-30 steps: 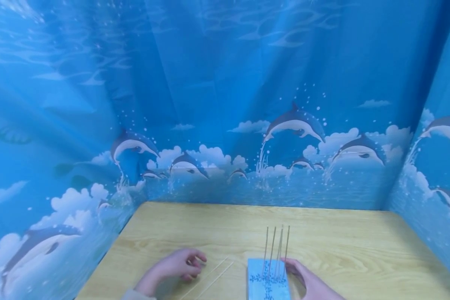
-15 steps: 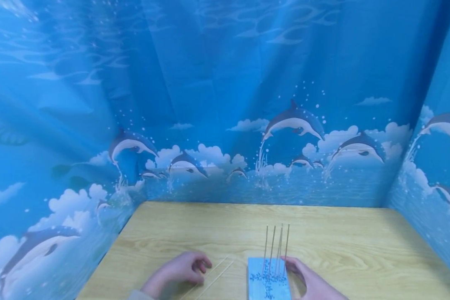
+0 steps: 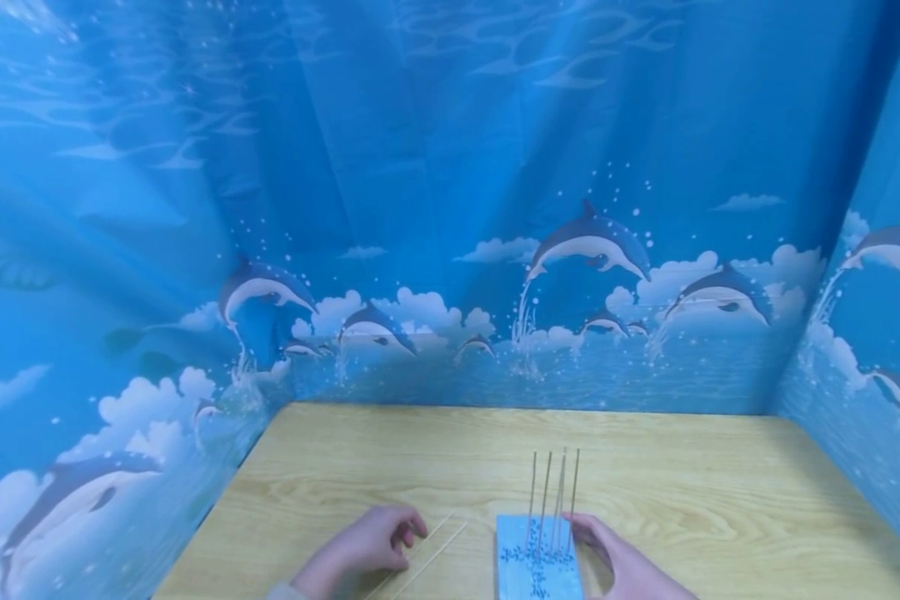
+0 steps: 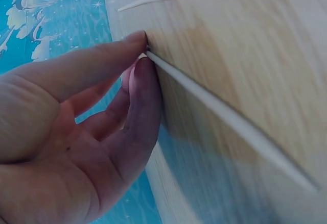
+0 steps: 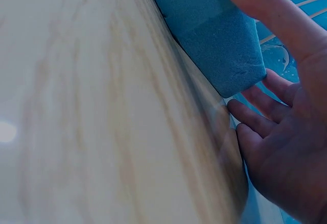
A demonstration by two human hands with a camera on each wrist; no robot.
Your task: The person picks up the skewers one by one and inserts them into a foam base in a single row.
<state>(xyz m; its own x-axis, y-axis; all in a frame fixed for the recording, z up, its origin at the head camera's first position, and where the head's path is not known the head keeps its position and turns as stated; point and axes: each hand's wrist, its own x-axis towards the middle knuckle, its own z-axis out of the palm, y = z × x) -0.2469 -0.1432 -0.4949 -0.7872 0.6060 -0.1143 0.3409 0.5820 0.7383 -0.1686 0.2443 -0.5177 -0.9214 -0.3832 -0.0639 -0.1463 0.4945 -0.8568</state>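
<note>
Since a second ago my left hand [image 3: 363, 546] has slid right along the table's [image 3: 420, 450] near edge and now pinches a skewer [image 4: 225, 118] lying there, while my right hand [image 3: 622, 562], fingers relaxed, steadies the foam block [image 3: 536, 575].

We see the pale wooden tabletop [image 3: 435, 450] bare across its far half, from the back edge to mid-depth, so a hand could pass there freely. Near the front edge, a blue foam block [image 3: 537, 567] bristles with thin upright wooden skewers [image 3: 553, 492], which bar any low sweep across the middle. Two loose thin wooden sticks [image 3: 431, 550] lie flat just left of it. Blue dolphin-printed curtain walls [image 3: 450, 250] close off the back, left and right edges.
</note>
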